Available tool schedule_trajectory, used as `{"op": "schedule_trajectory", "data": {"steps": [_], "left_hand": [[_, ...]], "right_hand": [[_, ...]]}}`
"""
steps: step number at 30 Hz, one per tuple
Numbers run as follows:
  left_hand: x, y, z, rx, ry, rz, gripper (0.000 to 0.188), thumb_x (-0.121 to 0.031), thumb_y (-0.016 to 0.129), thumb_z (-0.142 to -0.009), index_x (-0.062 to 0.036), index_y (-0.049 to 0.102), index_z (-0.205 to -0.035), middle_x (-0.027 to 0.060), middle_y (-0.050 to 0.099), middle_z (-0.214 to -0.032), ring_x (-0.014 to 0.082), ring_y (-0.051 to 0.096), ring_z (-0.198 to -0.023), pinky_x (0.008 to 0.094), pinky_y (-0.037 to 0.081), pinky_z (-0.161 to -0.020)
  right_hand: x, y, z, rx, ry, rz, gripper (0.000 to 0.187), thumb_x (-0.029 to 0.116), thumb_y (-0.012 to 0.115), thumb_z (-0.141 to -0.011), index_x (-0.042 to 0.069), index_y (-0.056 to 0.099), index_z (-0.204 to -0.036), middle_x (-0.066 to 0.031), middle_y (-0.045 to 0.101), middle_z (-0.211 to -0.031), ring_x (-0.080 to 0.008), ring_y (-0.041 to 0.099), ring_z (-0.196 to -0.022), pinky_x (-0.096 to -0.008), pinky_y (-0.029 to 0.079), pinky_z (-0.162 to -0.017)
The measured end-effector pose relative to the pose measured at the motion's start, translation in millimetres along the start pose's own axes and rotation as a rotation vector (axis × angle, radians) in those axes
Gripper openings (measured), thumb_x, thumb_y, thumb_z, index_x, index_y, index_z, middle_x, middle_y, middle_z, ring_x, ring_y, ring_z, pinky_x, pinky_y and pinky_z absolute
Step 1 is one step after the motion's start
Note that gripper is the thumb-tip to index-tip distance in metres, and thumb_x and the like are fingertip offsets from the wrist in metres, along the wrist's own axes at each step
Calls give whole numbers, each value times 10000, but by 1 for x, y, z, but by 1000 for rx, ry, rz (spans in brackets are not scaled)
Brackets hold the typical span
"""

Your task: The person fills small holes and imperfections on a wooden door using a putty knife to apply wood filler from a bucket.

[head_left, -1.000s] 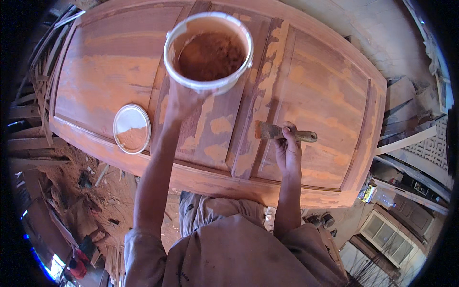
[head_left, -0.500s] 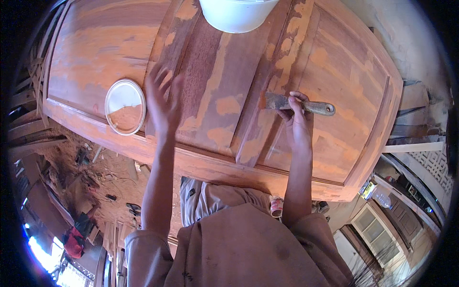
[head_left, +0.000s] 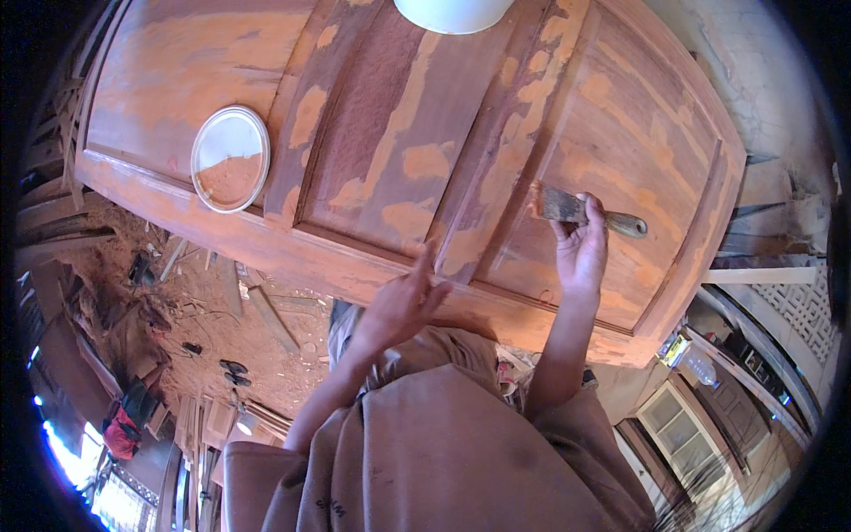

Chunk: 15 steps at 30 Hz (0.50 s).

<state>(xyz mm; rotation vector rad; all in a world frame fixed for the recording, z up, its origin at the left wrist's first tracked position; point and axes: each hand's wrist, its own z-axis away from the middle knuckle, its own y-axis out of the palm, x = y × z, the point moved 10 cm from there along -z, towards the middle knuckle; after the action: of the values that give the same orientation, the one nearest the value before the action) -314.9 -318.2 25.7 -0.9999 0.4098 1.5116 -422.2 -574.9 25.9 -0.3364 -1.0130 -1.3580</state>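
My right hand point(head_left: 585, 244) grips a putty knife point(head_left: 560, 206) above the right part of a panelled wooden door point(head_left: 359, 124). Orange filler clings to the blade's edge, and the handle points right. Near the door's front edge is my left hand point(head_left: 403, 306), holding nothing, with the index finger stretched out and the others partly bent. On the door's left part lies a round white lid point(head_left: 232, 133) with orange filler spread over its nearer half. Orange patches mark much of the reddish-brown wood.
A white bucket point(head_left: 454, 13) stands on the door at the far side. Wood scraps point(head_left: 270, 319) and sawdust lie on the floor at the left. Timber strips point(head_left: 55, 168) are heaped beyond the door's left end. A clear plastic bottle point(head_left: 700, 365) is at the right.
My left hand has moved from beside the lid toward me and to the right. My right hand has carried the putty knife slightly right and nearer. The view has shifted a little.
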Motion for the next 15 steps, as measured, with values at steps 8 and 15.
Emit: {"op": "schedule_trajectory", "data": {"steps": [8,15], "left_hand": [[-8,9,-45,-196,-23,-376,821,-472,480,-943,78,149,-1454,204,593,-562,395,615,-532,511,486,-503],[-9,22,-53,-273,-129,-366,778,-410,492,-955,59,134,-1462,186,615,-620,393,601,-527,493,478,-502]], "right_hand": [[3,-26,1,-1,13,-15,168,260,617,-922,116,618,-1008,-4,654,-981,-133,654,-886,-301,594,-718],[1,-36,-27,52,63,-85,211,276,570,-952,81,591,-1032,-35,642,-994,-145,648,-898,-290,581,-711]]}}
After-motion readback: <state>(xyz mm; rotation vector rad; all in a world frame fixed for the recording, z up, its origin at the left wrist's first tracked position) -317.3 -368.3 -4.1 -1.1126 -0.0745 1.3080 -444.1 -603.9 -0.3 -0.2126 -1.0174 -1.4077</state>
